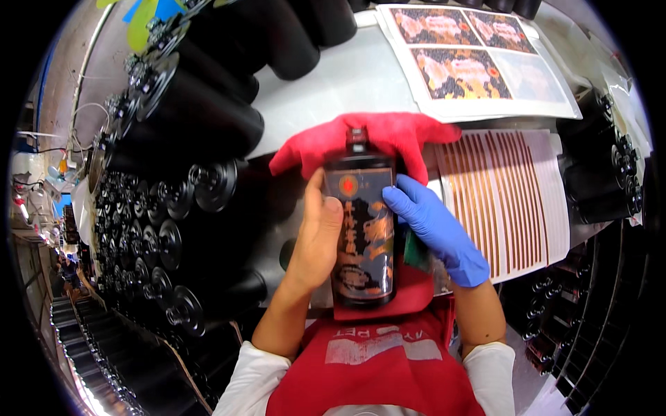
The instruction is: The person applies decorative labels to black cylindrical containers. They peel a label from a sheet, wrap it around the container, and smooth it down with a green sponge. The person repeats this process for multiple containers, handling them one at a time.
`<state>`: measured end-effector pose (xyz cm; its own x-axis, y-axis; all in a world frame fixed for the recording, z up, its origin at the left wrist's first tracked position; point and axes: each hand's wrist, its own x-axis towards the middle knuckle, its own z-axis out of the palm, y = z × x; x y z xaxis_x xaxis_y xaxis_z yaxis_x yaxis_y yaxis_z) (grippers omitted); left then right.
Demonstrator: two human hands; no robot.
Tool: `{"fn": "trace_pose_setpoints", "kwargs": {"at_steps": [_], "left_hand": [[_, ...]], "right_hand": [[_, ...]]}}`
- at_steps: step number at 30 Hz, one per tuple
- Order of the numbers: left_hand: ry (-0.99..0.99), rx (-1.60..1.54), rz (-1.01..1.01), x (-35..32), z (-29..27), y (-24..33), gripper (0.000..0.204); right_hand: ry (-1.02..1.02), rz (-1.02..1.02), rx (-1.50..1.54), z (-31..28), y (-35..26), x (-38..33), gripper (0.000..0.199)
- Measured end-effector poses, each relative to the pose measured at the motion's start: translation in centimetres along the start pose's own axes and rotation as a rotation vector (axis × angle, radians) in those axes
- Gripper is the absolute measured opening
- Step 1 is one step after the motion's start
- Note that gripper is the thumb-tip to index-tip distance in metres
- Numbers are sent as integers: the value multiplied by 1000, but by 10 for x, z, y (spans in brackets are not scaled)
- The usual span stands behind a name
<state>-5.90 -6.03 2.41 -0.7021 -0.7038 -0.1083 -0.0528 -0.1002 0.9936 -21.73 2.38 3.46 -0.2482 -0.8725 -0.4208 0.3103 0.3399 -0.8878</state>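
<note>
A dark, glossy bottle [362,243] with a black body, copper-coloured pattern and small red emblem lies in front of me, its neck pointing away. My left hand [318,239] is bare and closed round the bottle's left side, the thumb on its front. On the other side my right hand [437,225], in a blue glove, grips the upper right edge with thumb and fingers. A red cloth [433,132] spreads behind the neck. Something dark green [416,253] shows beneath my right hand; its kind is unclear.
A sheet of patterned decals [461,62] lies at the far right of the pale table [312,97]. Nearer is a sheet of narrow brown strips [503,201]. Many black cylinders [198,125] crowd the left, and more black ones [600,184] stand at the right edge.
</note>
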Motion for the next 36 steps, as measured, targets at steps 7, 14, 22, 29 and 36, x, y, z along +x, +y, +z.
{"fn": "trace_pose_setpoints", "kwargs": {"at_steps": [7,14,22,29,36], "left_hand": [[-212,72,170,-39,-9,0,75],[-222,207,206,-52,-7,-7,75],[-222,-25,228,-39,-10,-17,68],[-230,-50,250,-42,-10,-11,62],[-64,323,472,-20,1,-4,56]], "right_hand": [[-64,104,-209,-7,21,-41,59],[-20,48,-226,5,34,-50,68],[81,-92,-276,13,27,-59,54],[-123,26,-217,-12,26,-47,58],[-12,-113,-129,4,28,-38,54]]}}
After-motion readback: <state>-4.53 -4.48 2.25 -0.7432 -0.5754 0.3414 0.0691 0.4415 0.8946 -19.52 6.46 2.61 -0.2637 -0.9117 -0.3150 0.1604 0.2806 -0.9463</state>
